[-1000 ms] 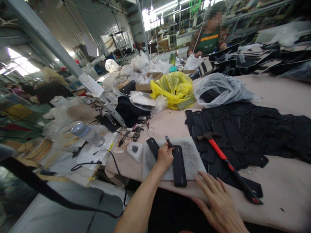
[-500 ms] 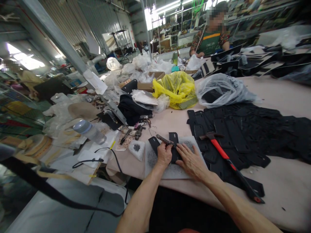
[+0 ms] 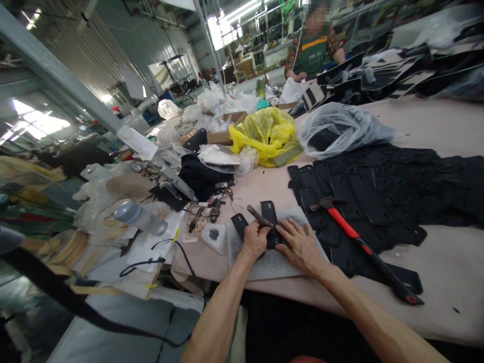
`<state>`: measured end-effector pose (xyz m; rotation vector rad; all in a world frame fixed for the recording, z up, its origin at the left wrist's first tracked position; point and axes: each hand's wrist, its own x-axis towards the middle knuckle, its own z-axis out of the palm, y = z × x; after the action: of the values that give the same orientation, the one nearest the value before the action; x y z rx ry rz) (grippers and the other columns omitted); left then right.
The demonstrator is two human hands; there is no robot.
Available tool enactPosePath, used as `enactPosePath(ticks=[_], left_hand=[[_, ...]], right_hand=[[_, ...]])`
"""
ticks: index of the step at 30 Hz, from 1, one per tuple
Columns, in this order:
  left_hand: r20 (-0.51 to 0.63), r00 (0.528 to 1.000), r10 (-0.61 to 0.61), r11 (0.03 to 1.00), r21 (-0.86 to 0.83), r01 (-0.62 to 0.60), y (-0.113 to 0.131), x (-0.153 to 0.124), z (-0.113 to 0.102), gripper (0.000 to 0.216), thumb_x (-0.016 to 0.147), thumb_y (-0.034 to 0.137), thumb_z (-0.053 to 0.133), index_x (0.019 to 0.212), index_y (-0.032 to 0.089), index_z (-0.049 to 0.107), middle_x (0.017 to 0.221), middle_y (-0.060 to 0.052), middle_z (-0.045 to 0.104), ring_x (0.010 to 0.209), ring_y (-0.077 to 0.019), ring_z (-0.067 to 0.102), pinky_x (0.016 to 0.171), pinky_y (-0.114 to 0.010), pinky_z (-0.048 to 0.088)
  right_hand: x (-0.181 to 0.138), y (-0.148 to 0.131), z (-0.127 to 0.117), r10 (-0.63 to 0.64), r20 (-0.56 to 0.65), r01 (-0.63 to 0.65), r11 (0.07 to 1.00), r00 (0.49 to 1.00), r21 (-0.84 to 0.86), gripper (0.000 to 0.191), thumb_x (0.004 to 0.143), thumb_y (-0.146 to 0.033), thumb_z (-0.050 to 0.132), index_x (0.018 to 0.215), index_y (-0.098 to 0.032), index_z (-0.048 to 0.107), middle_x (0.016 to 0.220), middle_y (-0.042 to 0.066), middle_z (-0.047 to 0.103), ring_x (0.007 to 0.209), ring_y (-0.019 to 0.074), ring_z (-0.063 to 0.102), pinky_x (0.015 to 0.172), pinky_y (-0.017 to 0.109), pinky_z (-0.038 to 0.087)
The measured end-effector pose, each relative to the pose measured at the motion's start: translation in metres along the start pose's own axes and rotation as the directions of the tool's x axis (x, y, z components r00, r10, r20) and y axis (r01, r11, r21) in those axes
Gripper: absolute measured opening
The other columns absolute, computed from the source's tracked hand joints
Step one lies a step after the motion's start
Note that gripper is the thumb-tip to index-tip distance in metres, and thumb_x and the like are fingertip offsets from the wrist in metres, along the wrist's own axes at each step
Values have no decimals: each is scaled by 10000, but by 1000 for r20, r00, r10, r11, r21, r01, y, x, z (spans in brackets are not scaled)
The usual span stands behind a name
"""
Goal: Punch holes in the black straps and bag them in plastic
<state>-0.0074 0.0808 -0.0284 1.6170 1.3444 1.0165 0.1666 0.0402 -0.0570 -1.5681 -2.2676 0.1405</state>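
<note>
My left hand (image 3: 254, 241) is closed around a thin metal punch tool (image 3: 259, 216) that juts up and to the left of my fingers. My right hand (image 3: 300, 245) lies flat with spread fingers on a black strap piece (image 3: 269, 214), pressing it onto a white speckled cutting pad (image 3: 272, 262). A second black strap piece (image 3: 239, 223) lies on the pad just left of my left hand. The two hands almost touch over the strap.
A red-handled hammer (image 3: 359, 242) lies to the right on a spread of black cut pieces (image 3: 381, 191). Yellow bag (image 3: 270, 133) and clear bag (image 3: 342, 128) sit behind. A water bottle (image 3: 139, 217) and clutter lie left. Another person (image 3: 312, 48) works far across the table.
My right hand came up from the table's near edge onto the black strap, which was shifted farther up the pad. My left hand tilted the punch tool over to the left.
</note>
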Motion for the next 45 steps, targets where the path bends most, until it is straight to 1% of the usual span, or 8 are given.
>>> enactPosePath(ticks=[3,8,14,25,31,36,42,45], left_hand=[[35,999,-1,1000,-25,1,0,-10,0,197,823,112,546,933,159,703,943,-49,727,884,-167,671,834,-284,524],[-15,1000,1,998,-57,-2,-1,-20,3,200,833,142,538,936,153,709,963,-66,719,926,-179,661,867,-306,518],[9,1000,-14,999,-46,14,2,-18,4,223,816,139,534,953,158,710,968,-63,721,935,-180,660,881,-307,513],[10,1000,-7,1000,-14,7,1,-17,7,217,826,142,536,962,159,704,973,-61,727,940,-182,666,882,-311,523],[17,998,58,995,75,-60,-2,-17,11,231,828,105,520,966,167,694,980,-50,727,949,-171,668,891,-298,531],[23,993,114,964,238,-116,-6,-17,18,249,837,92,504,982,191,682,981,-41,731,945,-170,678,895,-284,531],[56,991,123,909,395,-135,-5,-19,20,204,852,117,508,968,198,655,963,-43,729,918,-179,686,862,-272,541],[53,992,117,897,423,-128,-6,-19,20,202,845,114,518,978,192,648,953,-47,729,909,-186,689,856,-277,546]], right_hand=[[4,1,1,27,-22,-27,999,999,22,478,906,-396,537,1357,-241,510,1434,99,478,1307,322,392,1065,602,219],[8,6,4,52,-63,-47,996,997,74,455,880,-399,578,1308,-249,544,1403,85,503,1264,306,408,1080,575,200],[7,11,4,58,-66,-48,989,996,142,428,837,-284,589,1262,-231,575,1405,73,503,1268,296,406,1085,561,202],[7,8,-1,74,-67,-62,985,995,163,412,846,-290,585,1253,-231,578,1400,69,509,1266,295,408,1095,557,195],[7,8,-1,79,-67,-67,984,995,164,413,852,-303,588,1260,-235,579,1397,64,515,1271,289,408,1103,542,193],[6,7,-1,89,-62,-79,985,994,154,412,854,-298,583,1262,-243,580,1397,62,515,1273,291,406,1103,542,193],[6,8,0,55,-44,-48,988,998,145,394,866,-283,556,1255,-230,586,1395,74,519,1271,296,419,1089,557,220],[1,17,-10,53,-42,-47,989,998,138,345,885,-270,530,1222,-238,598,1362,68,543,1247,280,451,1065,540,276]])
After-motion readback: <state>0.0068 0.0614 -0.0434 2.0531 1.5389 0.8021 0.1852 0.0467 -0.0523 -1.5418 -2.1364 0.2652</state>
